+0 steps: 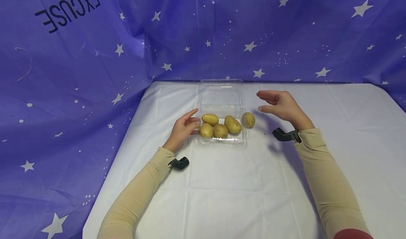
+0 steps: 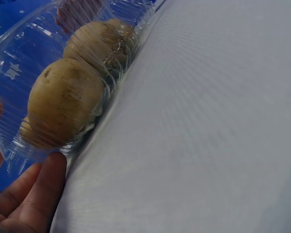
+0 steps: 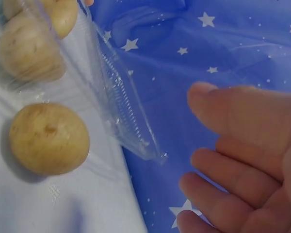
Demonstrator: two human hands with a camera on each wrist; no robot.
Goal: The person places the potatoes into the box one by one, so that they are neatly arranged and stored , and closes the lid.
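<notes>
A clear plastic clamshell box lies with its lid swung back. Several yellow potatoes rest in its base, among them a long potato at the right and a round potato by the left wall. Another potato sits on the cloth just outside the box's right side. My left hand rests against the box's left side, with its fingertips at the wall. My right hand is held in the air to the right of the loose potato, fingers apart from the thumb and holding nothing.
A white cloth covers the table. Behind the table and along its left hangs a blue sheet printed with white stars. A black wrist mount is on the left forearm and another black mount on the right.
</notes>
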